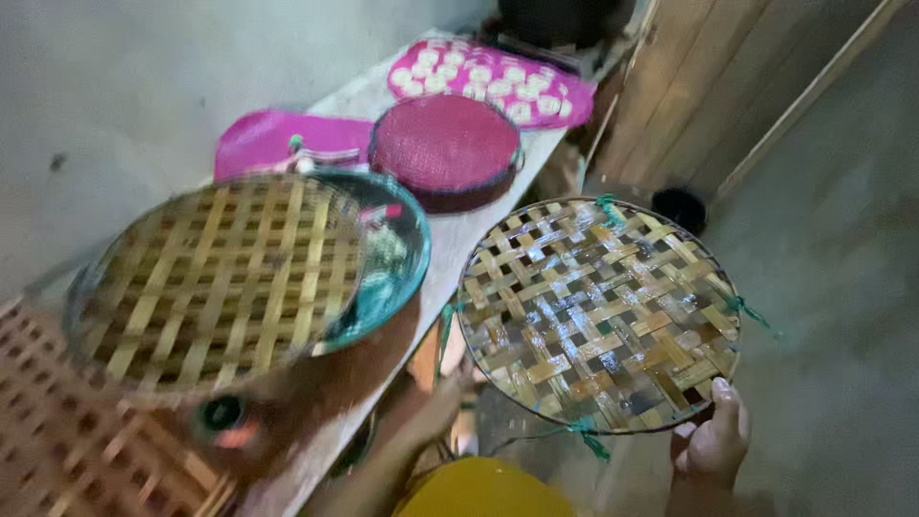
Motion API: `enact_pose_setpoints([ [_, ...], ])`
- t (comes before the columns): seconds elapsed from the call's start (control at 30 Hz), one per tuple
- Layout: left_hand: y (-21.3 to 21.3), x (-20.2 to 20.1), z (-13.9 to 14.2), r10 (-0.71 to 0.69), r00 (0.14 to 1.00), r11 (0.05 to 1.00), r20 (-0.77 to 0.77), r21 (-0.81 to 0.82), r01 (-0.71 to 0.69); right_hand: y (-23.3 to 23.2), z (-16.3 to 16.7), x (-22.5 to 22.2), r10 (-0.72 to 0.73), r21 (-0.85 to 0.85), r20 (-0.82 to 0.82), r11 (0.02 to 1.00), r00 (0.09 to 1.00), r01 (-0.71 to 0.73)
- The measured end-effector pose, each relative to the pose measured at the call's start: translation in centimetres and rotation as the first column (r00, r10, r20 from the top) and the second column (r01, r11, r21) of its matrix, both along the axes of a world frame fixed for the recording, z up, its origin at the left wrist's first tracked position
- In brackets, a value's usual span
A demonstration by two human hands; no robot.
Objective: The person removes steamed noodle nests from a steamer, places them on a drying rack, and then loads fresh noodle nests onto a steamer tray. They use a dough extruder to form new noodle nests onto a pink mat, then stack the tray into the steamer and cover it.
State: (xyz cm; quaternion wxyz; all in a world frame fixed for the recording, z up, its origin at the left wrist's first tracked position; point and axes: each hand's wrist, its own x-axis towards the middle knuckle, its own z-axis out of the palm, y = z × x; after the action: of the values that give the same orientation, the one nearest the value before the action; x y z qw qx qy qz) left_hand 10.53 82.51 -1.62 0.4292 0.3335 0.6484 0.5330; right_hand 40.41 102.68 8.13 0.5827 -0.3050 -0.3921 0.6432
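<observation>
A round, open-weave bamboo tray (pixel 598 311) with a wire rim and green ties is held out beside the table. My right hand (pixel 713 440) grips its near right edge, thumb pressed on the rim. My left hand (pixel 442 391) is blurred; it meets the tray's lower left rim and seems to hold it from beneath, with the fingers hidden. A yellow garment (pixel 483 490) shows at the bottom.
A long pale table (pixel 450 244) along the wall carries a second bamboo tray (pixel 220 278) over a teal basin (pixel 397 263), a magenta woven cover (pixel 445 148), a pink tray of white rounds (pixel 488 81) and a pink sheet (pixel 263 139). A wooden lattice (pixel 67 431) lies at lower left.
</observation>
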Motion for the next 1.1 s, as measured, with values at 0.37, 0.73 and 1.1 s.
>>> enact_pose_setpoints([
  [0.37,17.6,-10.7,4.3,0.338,0.933,0.931,-0.125,-0.099,-0.351,28.1,0.6,-30.3,0.346,0.205,-0.088,0.924,0.934,-0.323],
  [0.73,26.1,-16.7,1.4,0.61,-0.048,0.443,-0.791,0.39,-0.807,38.8,-10.5,-56.3,0.822,-0.185,-0.151,0.522,0.549,-0.833],
  [1.1,51.3,-22.4,-1.5,0.402,0.044,0.041,-0.915,-0.031,-0.999,64.6,-9.4,-55.9,0.872,-0.338,0.182,-0.378,-0.454,-0.862],
])
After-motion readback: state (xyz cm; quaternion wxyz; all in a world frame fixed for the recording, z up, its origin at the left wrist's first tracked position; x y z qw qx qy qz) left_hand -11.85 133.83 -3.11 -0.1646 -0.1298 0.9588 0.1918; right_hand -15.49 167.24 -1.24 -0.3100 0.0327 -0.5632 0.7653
